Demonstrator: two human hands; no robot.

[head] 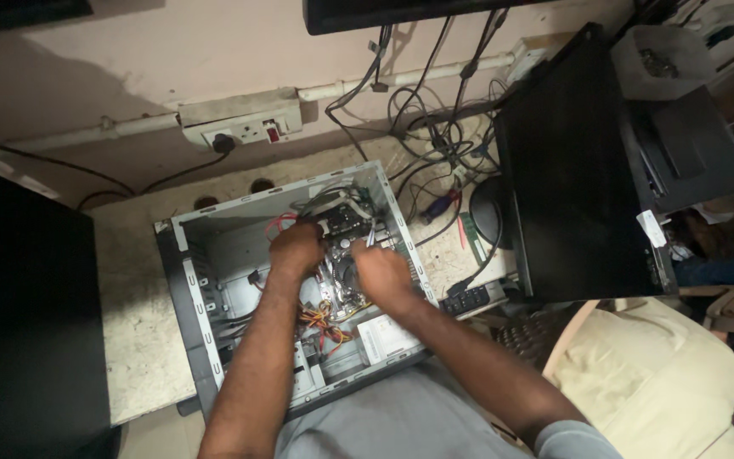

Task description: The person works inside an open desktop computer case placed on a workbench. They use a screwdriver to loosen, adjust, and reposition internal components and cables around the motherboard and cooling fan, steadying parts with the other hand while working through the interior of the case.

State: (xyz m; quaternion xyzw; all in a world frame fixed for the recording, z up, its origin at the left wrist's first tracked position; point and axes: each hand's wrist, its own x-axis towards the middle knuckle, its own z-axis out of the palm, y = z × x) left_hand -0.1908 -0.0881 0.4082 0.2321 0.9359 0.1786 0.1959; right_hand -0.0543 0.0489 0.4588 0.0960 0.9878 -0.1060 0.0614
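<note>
An open desktop computer case (189, 255) lies on its side on a stone-topped table (133, 340). Inside it I see a motherboard (340, 255) with a fan and bundles of coloured wires (320, 321). My left hand (295, 248) reaches into the case and rests on the board near the upper cables, fingers curled. My right hand (381, 272) is beside it over the board's right edge, fingers bent down onto the parts. What either hand grips is hidden by the hands themselves.
A black monitor (571, 170) stands right of the case, with tangled cables (443, 127) behind. A wall socket strip (244, 127) sits above the case. A dark box (27, 314) fills the left. A power strip (469, 299) lies near my right arm.
</note>
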